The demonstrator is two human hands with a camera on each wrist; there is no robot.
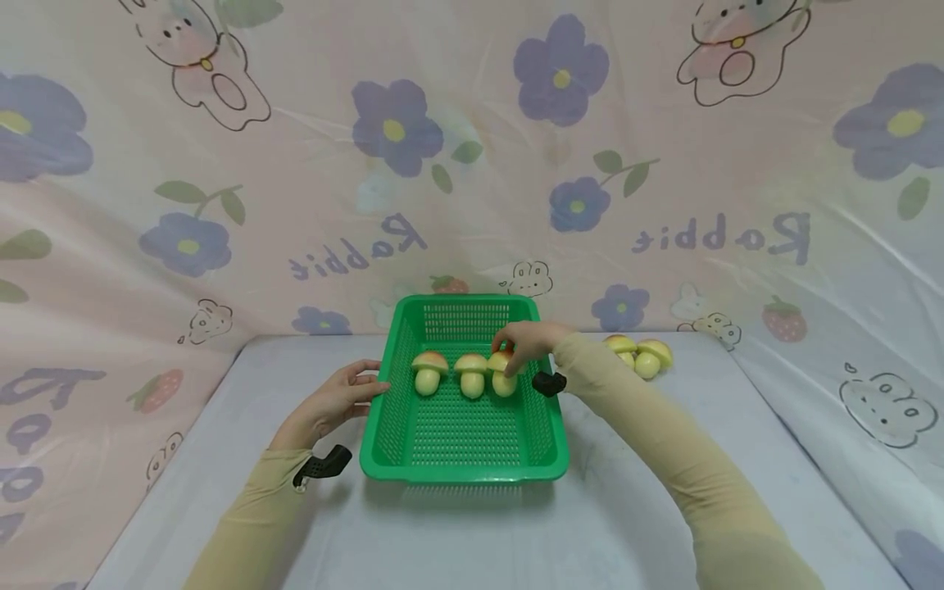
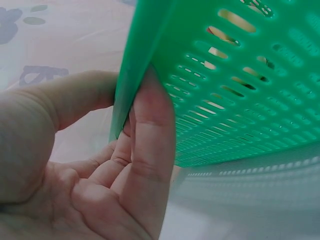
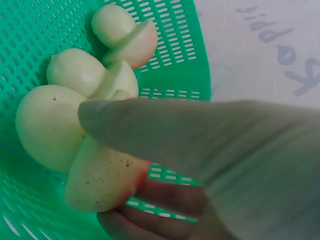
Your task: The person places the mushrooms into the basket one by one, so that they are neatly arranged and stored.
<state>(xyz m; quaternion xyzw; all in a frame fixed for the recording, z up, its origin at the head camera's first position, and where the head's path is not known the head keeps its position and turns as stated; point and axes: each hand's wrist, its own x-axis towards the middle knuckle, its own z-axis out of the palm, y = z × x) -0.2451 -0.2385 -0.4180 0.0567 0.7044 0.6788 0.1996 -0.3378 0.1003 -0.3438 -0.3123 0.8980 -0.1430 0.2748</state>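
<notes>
— Biggest first?
— Flowered cloth all round the back and sides, printed with rabbits. Below it, a pale table.
— Next down?
— Green basket, slotted walls, set mid-table, long side running away from the camera.
— Held?
— Gripped at its left rim by the left hand. Seen close in the left wrist view: thumb over the outside of the rim, fingers curled up under the lip against the slotted wall. Firmly closed on the basket's edge.
— Inside the basket?
— Three toy mushrooms in a row across the middle, caps up. Left one, middle one, right one, each just beside the next.
— And the right hand?
— Reaching in over the basket's right wall; right hand directly above the right mushroom. Pinching its cap: thumb across the top, fingers underneath, cap wedged between them, stem sticking out to the left of the thumb in the right wrist view. Other two mushrooms lying just beyond, untouched.
— Lifted or resting?
— Cannot tell; base hidden by the hand.
— Smallest, outside the basket?
— Two more mushrooms on the table, right of the basket, near the far edge, touching each other, well apart from both hands.
</notes>
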